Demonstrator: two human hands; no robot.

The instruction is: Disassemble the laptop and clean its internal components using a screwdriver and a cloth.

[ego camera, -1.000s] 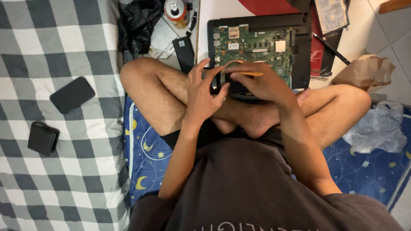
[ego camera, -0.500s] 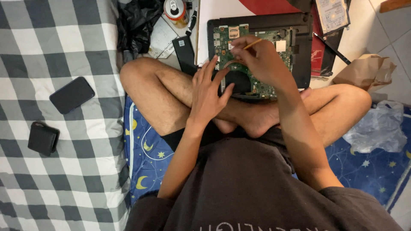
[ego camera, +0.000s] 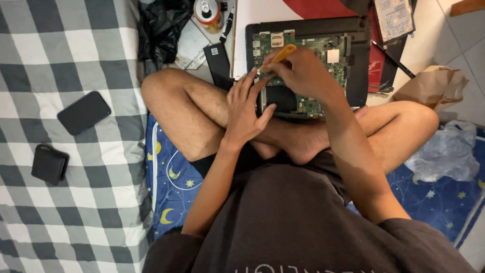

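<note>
An opened laptop base (ego camera: 356,60) rests on my crossed legs, its green circuit board (ego camera: 308,50) exposed. My right hand (ego camera: 303,76) is over the board's left part and grips a screwdriver with a yellow-orange handle (ego camera: 280,54), tip pointing down at the board. My left hand (ego camera: 247,108) lies flat with spread fingers on the laptop's near left corner, beside a dark round fan area (ego camera: 280,98).
A checked grey and white blanket (ego camera: 60,202) lies to the left with a dark phone (ego camera: 83,112) and a black wallet (ego camera: 49,164). A drinks can (ego camera: 207,10), a black bag (ego camera: 164,28), a black flat part (ego camera: 220,63), a hard drive (ego camera: 394,17), a brown paper bag (ego camera: 434,86) and a plastic bag (ego camera: 444,154) surround me.
My right hand has carried the screwdriver from the laptop's near edge up and left over the board. My left hand stayed at the near left corner.
</note>
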